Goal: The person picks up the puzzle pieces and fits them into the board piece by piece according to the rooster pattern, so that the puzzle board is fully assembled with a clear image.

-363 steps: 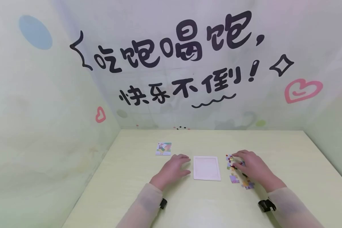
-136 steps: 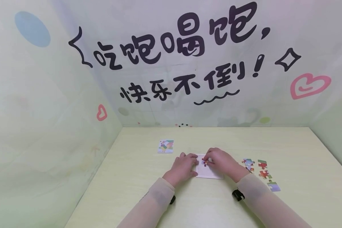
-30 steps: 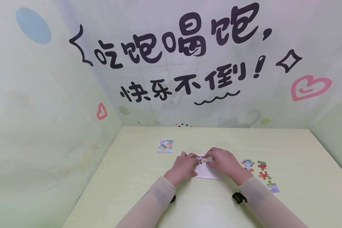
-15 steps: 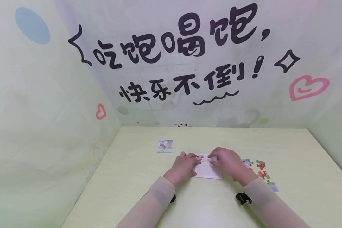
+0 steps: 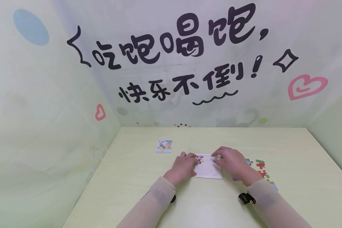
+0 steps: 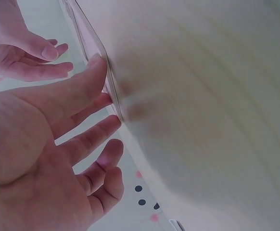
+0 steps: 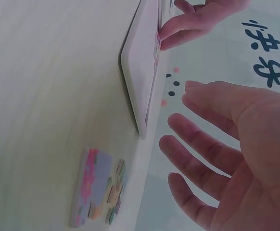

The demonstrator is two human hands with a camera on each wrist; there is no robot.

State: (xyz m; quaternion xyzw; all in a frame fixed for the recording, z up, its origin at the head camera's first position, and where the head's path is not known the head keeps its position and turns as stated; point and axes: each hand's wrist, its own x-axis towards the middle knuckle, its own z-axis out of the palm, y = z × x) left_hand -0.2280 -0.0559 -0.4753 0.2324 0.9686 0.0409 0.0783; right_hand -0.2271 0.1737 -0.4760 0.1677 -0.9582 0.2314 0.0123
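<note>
A shallow white puzzle tray [image 5: 209, 169] lies flat on the table. Joined jigsaw pieces [image 5: 200, 159] sit in its far left corner; how many is hard to tell. My left hand [image 5: 181, 169] is at the tray's left side, its thumb and fingertips touching the edge, as the left wrist view also shows [image 6: 58, 130]. Over the tray's right side hovers my right hand [image 5: 232, 163]. In the right wrist view that hand [image 7: 236, 144] has its thumb and fingers apart, with nothing between them. Several loose jigsaw pieces [image 5: 261, 165] lie to its right, some hidden by the wrist.
A small square picture card [image 5: 164, 146] lies farther back on the left of the table [image 5: 136, 177]. Printed cloth walls enclose the back and both sides. In the right wrist view, a purple and pink piece [image 7: 94, 185] lies nearest to the tray.
Earlier the tray held no pieces; pieces then appeared in its far left corner under the right hand. Over the last second the right hand let go and drew away rightward. The left hand stayed put.
</note>
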